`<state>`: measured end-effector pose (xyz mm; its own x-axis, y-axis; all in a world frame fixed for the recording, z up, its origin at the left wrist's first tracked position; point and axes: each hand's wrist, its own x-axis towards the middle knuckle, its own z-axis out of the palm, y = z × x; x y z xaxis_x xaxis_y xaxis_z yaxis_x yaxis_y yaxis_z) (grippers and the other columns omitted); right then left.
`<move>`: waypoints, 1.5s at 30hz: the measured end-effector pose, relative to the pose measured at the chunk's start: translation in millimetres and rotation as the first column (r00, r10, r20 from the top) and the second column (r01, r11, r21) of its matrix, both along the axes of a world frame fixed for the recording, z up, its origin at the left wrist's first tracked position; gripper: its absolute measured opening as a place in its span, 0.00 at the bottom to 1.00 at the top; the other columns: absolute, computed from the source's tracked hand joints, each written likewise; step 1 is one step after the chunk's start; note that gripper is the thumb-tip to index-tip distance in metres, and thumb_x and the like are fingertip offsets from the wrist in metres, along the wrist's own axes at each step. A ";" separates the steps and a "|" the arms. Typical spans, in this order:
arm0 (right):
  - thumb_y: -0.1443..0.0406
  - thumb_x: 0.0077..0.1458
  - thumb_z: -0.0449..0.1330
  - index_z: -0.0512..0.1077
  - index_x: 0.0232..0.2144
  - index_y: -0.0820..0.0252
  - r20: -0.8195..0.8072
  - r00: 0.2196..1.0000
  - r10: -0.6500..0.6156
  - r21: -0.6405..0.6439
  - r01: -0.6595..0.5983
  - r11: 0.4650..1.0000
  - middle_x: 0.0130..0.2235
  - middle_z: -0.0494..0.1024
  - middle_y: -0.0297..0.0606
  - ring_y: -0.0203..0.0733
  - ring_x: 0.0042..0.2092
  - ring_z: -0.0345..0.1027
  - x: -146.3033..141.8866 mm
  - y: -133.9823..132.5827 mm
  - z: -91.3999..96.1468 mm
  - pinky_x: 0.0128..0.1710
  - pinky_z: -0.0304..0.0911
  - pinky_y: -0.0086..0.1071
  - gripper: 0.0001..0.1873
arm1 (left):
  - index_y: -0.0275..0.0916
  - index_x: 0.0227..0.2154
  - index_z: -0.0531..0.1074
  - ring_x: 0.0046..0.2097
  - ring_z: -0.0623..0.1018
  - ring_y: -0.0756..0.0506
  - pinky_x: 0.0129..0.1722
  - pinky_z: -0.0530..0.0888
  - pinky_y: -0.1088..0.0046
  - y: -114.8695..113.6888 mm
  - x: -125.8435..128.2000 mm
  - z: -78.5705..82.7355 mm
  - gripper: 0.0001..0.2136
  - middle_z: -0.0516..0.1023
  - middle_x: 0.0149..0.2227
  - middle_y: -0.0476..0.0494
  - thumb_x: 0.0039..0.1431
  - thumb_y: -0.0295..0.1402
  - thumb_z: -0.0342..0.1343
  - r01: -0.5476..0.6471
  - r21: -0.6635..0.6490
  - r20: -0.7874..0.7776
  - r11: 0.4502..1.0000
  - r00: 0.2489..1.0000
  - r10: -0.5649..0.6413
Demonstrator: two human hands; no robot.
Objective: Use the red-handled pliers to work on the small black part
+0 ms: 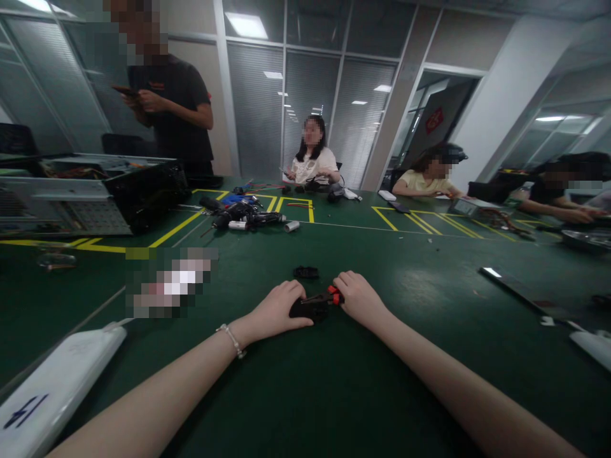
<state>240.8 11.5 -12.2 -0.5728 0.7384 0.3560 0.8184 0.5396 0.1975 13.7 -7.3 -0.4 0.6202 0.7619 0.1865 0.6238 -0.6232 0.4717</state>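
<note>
My left hand (277,306) is closed around a dark black part (310,310) held low over the green table; its exact kind is too dark to make out. My right hand (357,296) grips red-handled pliers (335,295), whose dark jaws point left and reach over the black part. Whether the jaws bite on it I cannot tell. Just beyond both hands lies a second small black piece (306,272), touched by neither.
On the left are a white device (67,381) with a cable and an open computer case (114,197). Ahead sits a heap of cables (245,213) beside a small silvery cylinder (291,226). A phone (513,289) rests at right. Several people are around the table (382,381).
</note>
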 end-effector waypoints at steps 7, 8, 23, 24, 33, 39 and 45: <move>0.73 0.42 0.53 0.66 0.32 0.64 0.008 1.000 0.016 -0.019 -0.016 1.000 0.34 0.67 0.41 0.42 0.37 0.57 0.2 -0.6 1.9 0.37 0.52 0.32 0.11 | 0.39 0.34 0.63 0.40 0.66 0.43 0.38 0.64 0.68 2.7 -0.7 -4.7 0.17 0.65 0.39 0.45 0.47 0.45 0.56 0.015 0.035 0.000 0.999 1.000 -0.015; 0.73 0.42 0.54 0.66 0.32 0.64 0.009 1.000 0.014 -0.020 -0.014 1.000 0.34 0.67 0.41 0.42 0.37 0.56 0.3 -0.5 1.6 0.37 0.52 0.32 0.11 | 0.39 0.34 0.63 0.40 0.66 0.43 0.38 0.64 0.68 3.0 -0.8 -5.3 0.17 0.65 0.39 0.46 0.47 0.45 0.56 0.016 0.039 0.001 0.999 1.000 -0.016; 0.73 0.41 0.54 0.66 0.34 0.65 0.012 1.000 -0.020 -0.029 0.020 0.999 0.36 0.68 0.42 0.42 0.38 0.58 -1.5 -2.8 3.1 0.37 0.54 0.32 0.13 | 0.39 0.34 0.63 0.39 0.67 0.45 0.36 0.65 0.69 2.2 -2.1 -5.3 0.17 0.66 0.38 0.46 0.47 0.46 0.56 0.011 0.020 0.019 1.000 1.000 -0.012; 0.74 0.41 0.54 0.66 0.34 0.65 0.012 1.000 -0.017 -0.029 0.018 0.999 0.36 0.68 0.42 0.42 0.38 0.58 -1.6 -3.2 3.5 0.37 0.54 0.32 0.13 | 0.39 0.34 0.63 0.39 0.67 0.45 0.36 0.65 0.69 2.3 -2.1 -5.2 0.17 0.66 0.39 0.46 0.47 0.46 0.56 0.014 0.020 0.018 1.000 1.000 -0.014; 0.73 0.40 0.54 0.66 0.34 0.64 0.003 1.000 -0.003 -0.020 0.003 1.000 0.36 0.68 0.42 0.42 0.38 0.58 0.7 -1.2 -0.3 0.38 0.54 0.33 0.13 | 0.39 0.34 0.63 0.39 0.66 0.45 0.37 0.64 0.69 3.6 -1.9 -6.6 0.17 0.66 0.38 0.46 0.48 0.46 0.55 0.026 0.036 0.019 0.999 0.999 -0.027; 0.73 0.41 0.54 0.66 0.34 0.64 0.000 1.000 -0.003 -0.014 0.003 1.000 0.36 0.68 0.42 0.42 0.37 0.58 0.9 -2.1 1.2 0.37 0.54 0.33 0.13 | 0.39 0.34 0.63 0.39 0.67 0.45 0.36 0.65 0.69 3.6 -2.1 -7.1 0.17 0.65 0.39 0.46 0.47 0.46 0.55 0.010 0.010 0.003 1.000 1.000 -0.010; 0.74 0.41 0.54 0.66 0.34 0.64 -0.011 1.000 0.020 -0.022 -0.020 1.000 0.36 0.68 0.42 0.42 0.38 0.58 1.3 -2.3 0.9 0.37 0.55 0.33 0.13 | 0.39 0.34 0.63 0.39 0.66 0.45 0.37 0.64 0.69 1.6 -1.2 -4.0 0.17 0.65 0.38 0.46 0.47 0.45 0.56 0.010 0.023 0.004 1.000 1.000 -0.010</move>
